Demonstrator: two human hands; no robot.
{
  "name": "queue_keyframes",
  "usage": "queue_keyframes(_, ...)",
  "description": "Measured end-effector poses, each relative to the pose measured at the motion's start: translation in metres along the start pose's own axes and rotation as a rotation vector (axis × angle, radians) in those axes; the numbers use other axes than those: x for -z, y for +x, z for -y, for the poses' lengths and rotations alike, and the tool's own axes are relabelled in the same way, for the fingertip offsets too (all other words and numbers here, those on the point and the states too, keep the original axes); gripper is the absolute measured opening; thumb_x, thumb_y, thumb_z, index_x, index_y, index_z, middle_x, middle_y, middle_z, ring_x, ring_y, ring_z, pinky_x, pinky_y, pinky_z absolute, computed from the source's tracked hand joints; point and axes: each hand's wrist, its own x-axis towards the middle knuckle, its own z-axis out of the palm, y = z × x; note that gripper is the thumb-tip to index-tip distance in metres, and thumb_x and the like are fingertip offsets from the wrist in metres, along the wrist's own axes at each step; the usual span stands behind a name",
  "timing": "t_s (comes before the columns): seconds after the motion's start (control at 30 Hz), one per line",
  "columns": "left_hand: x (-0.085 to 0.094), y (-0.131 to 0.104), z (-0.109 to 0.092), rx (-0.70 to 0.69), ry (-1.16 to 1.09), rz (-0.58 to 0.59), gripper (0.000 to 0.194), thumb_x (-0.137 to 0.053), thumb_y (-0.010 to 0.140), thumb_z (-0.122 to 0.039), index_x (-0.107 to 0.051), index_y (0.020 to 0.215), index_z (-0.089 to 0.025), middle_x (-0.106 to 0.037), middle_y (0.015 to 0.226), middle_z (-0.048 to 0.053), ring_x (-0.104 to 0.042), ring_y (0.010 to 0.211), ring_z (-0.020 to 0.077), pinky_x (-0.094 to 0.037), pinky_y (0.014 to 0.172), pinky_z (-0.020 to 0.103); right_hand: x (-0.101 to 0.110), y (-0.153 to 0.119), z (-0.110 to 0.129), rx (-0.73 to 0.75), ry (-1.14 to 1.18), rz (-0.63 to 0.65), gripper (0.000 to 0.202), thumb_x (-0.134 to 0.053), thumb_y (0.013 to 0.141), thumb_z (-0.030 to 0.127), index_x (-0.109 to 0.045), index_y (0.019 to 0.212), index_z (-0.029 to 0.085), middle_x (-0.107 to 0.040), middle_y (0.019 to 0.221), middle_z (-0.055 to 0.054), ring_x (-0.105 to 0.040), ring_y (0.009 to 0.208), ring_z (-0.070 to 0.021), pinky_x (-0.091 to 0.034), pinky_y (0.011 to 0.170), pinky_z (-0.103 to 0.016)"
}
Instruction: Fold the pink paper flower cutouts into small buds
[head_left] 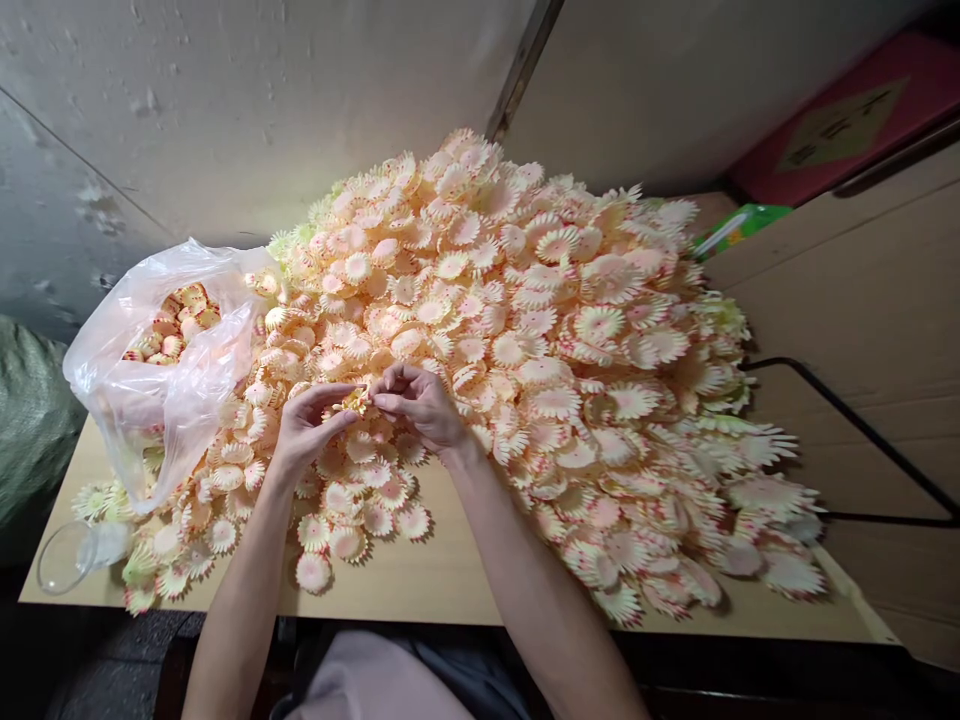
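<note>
Both hands meet over the near side of a big heap of pale flower-shaped pieces (465, 310) with fringed, red-tipped edges. My left hand (309, 425) pinches one such fringed flower piece (354, 401) between thumb and fingers. Its fringe looks yellowish and curled up. From the other side, my right hand (421, 408) closes its thumb and index finger at the edge of that same piece. Whatever sits right between the right fingertips is too small to make out. More loose flower pieces (349, 543) lie on the table just below the hands.
A translucent plastic bag (112, 320) at the left holds several curled pieces (180, 322). Near the table's (442, 560) left front corner lies a clear plastic cup (71, 558). Cardboard (855, 330), a bent black metal bar (862, 430) and a green packet (739, 230) stand at the right.
</note>
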Motion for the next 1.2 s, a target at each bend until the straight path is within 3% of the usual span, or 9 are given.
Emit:
queue_keyframes(0.07,-0.0001,-0.0003,-0.0011,0.001,-0.014,0.006,0.036,-0.082,0.068,-0.028,-0.072,0.101,-0.017,-0.074,0.104,0.009,-0.070,0.094,0.0195,-0.058,0.075,0.025,0.0000,-0.0004,0.0000,0.002,0.005,0.011,0.036,-0.084,0.057,0.028,-0.051,0.069,0.019,-0.066,0.070,0.002,-0.050,0.052,-0.0062,-0.040,0.048,-0.020)
queue_keyframes(0.23,0.0051,-0.0021,0.0003,0.055,-0.061,0.015,0.035,-0.074,0.077,-0.033,-0.069,0.107,-0.016,-0.074,0.105,0.011,-0.068,0.068,0.0131,-0.051,0.051,0.020,0.0002,-0.0022,0.0014,0.020,0.039,0.037,0.034,-0.084,0.057,0.027,-0.053,0.069,0.019,-0.067,0.068,0.002,-0.052,0.052,-0.0066,-0.042,0.048,-0.019)
queue_keyframes(0.4,0.0064,-0.0023,-0.0047,-0.035,0.013,0.016,0.034,-0.077,0.075,-0.029,-0.069,0.106,-0.016,-0.071,0.116,0.013,-0.069,0.101,0.0225,-0.057,0.079,0.029,0.0006,-0.0037,0.0016,0.057,-0.040,0.071,0.024,-0.082,0.066,0.029,-0.063,0.076,0.017,-0.069,0.072,0.001,-0.057,0.052,-0.0076,-0.049,0.052,-0.021)
queue_keyframes(0.5,0.0037,-0.0015,-0.0067,-0.074,0.030,0.044,0.031,-0.079,0.073,-0.028,-0.071,0.101,-0.016,-0.071,0.115,0.013,-0.068,0.108,0.0247,-0.056,0.086,0.032,0.0009,-0.0031,-0.0020,0.066,-0.061,0.079,0.023,-0.082,0.068,0.029,-0.066,0.080,0.018,-0.068,0.071,0.001,-0.059,0.054,-0.0086,-0.050,0.051,-0.021)
queue_keyframes(0.73,0.0025,-0.0014,-0.0019,-0.063,-0.023,0.084,0.031,-0.080,0.071,-0.024,-0.073,0.100,-0.019,-0.072,0.115,0.012,-0.067,0.110,0.0250,-0.055,0.087,0.031,-0.0030,-0.0020,-0.0021,0.062,-0.024,0.061,0.027,-0.087,0.060,0.026,-0.066,0.076,0.018,-0.070,0.072,0.001,-0.063,0.060,-0.0094,-0.053,0.058,-0.021)
queue_keyframes(1.2,0.0023,-0.0013,-0.0045,-0.055,-0.031,0.075,0.030,-0.081,0.070,-0.021,-0.073,0.099,-0.018,-0.072,0.114,0.011,-0.067,0.111,0.0262,-0.055,0.087,0.032,0.0003,-0.0013,-0.0043,0.054,-0.016,0.083,0.024,-0.085,0.064,0.025,-0.066,0.078,0.018,-0.071,0.074,0.001,-0.063,0.059,-0.0081,-0.054,0.057,-0.020)
